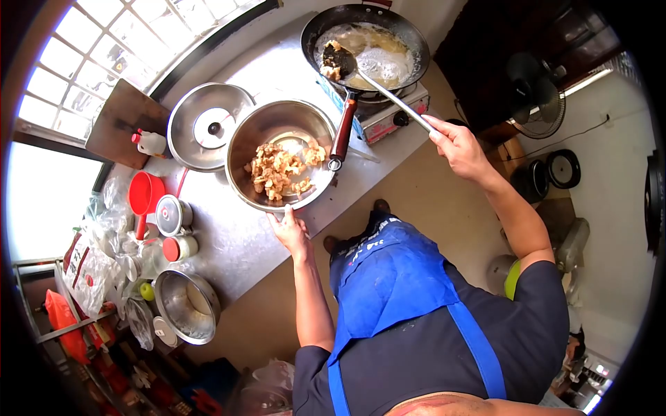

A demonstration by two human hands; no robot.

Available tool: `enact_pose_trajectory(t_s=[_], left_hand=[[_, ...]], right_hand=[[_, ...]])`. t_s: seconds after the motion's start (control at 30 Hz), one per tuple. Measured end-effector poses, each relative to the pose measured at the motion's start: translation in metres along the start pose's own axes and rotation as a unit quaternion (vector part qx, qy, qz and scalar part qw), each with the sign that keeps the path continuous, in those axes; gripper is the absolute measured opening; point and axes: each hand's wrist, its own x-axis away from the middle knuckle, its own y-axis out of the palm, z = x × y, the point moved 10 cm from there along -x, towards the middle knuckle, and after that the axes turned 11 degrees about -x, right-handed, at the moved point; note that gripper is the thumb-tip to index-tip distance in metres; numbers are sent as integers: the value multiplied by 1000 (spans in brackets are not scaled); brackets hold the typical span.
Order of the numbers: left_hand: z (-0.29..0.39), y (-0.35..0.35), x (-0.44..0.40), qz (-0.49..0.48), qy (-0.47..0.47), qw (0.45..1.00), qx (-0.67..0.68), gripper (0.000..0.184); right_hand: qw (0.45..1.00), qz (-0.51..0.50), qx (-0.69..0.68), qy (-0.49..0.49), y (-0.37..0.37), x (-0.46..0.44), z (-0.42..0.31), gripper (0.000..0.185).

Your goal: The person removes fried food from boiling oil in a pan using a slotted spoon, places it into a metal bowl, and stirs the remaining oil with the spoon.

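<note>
My left hand [291, 232] pinches the near rim of a steel bowl [239, 182], thumb over the edge. Golden-brown fried pieces [277, 170] lie in the bowl, which is tilted slightly on the counter. My right hand [454, 147] is closed around the long metal handle of a skimmer [392, 99]. Its dark head sits over the left side of a black wok [309, 35], with several browned pieces [336, 64] on it. Pale, foaming oil [381, 64] fills the wok's bottom. The wok's wooden handle [343, 132] points toward me, beside the bowl's right rim.
The wok stands on a portable gas stove [399, 123]. Left of the bowl are a steel basin with a white centre [184, 132], a red scoop [146, 192], lidded jars [173, 215] and another steel bowl [187, 305]. A wooden board [121, 121] leans by the window.
</note>
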Motion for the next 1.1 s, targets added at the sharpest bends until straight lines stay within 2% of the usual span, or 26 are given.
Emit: enact_pose_trajectory(t_s=[0.07, 0.13, 0.23, 0.4, 0.53, 0.67, 1.1], left_hand=[[1, -1, 0, 0, 0, 1000, 4, 61], [-1, -2, -2, -5, 8, 1000, 11, 63], [-8, -3, -9, -8, 10, 1000, 19, 62], [-11, 2, -19, -26, 16, 999, 13, 70], [-9, 6, -22, -35, 20, 999, 6, 69], [-7, 6, -19, -40, 3, 999, -3, 67], [-9, 6, -23, -60, 15, 998, 15, 64]], right_hand=[[1000, -3, -22, 3, 1, 1, 0, 42], [995, 3, -89, 46, 2, 5, 5, 42], [993, 1, -106, 55, 4, 8, 7, 41], [996, -2, -85, 40, 7, 12, 10, 42], [999, -3, -44, 6, 9, 15, 13, 43], [999, -13, -49, 15, 16, 21, 10, 43], [984, 2, -162, 77, 20, 33, 17, 44]])
